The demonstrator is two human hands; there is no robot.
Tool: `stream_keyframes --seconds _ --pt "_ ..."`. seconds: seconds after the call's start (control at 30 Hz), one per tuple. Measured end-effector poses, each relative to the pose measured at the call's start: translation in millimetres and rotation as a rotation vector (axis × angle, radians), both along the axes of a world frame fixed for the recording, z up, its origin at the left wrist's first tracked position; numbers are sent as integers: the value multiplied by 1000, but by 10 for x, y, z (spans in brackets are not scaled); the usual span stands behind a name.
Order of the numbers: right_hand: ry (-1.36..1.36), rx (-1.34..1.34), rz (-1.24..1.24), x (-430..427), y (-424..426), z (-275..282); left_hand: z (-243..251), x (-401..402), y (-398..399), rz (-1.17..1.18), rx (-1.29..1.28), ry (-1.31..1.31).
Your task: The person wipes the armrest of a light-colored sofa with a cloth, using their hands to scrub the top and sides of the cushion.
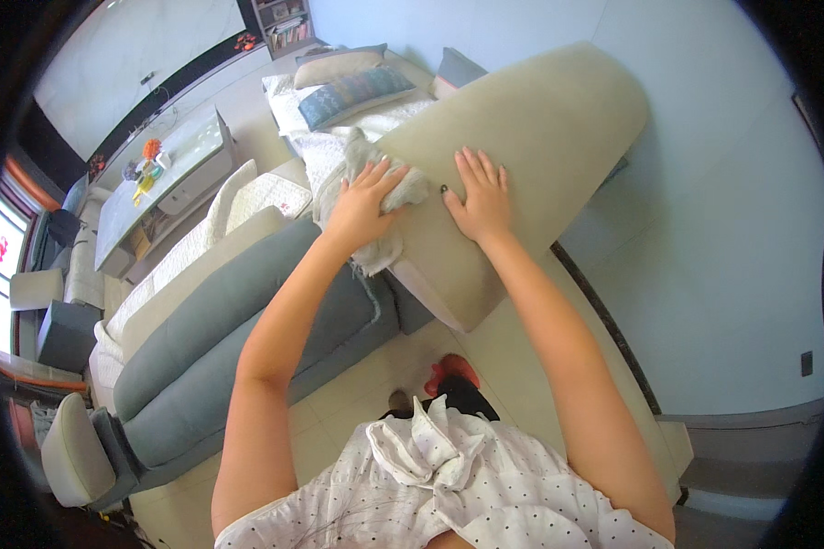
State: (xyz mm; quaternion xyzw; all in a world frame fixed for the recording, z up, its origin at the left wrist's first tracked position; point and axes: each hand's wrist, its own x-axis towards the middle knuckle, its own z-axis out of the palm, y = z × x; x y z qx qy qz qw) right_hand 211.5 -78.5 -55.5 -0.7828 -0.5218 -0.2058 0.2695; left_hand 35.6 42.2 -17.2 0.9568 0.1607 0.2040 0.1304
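Note:
My left hand (362, 209) is palm down on a bunched grey cloth (410, 191), its folds bulging out between thumb and fingers. That cloth lies at the left edge of a large beige upholstered sofa section (556, 117). Flat on the beige surface, to the right of the cloth, rests my right hand (482, 204), its fingers slightly apart and holding nothing. White quilted sofa covers (319, 154) lie just beyond my left hand. The underside of the cloth is hidden.
A blue-grey sofa back (247, 319) runs along the left. Patterned blue cushions (357, 95) lie on the far seat. Beyond stands a coffee table (196, 147) with small items. A wall (721, 226) borders the right, and tiled floor (357, 377) shows below.

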Motion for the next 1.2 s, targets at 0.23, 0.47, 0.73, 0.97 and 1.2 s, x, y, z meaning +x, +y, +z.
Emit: stream_keyframes --seconds 0.23,0.47,0.73,0.97,1.2 --pt "-4 25 -19 147 87 10 -93 156 -305 -164 -11 -110" --pt "7 4 -7 72 287 61 175 516 593 411 -178 -106" --pt "-8 -1 -37 145 110 -4 -76 147 -172 299 -173 -114" --pt "-36 -20 -62 189 243 10 -121 324 206 271 -135 -283" --pt "-3 -36 -44 116 256 53 -81 439 569 384 -102 -109"
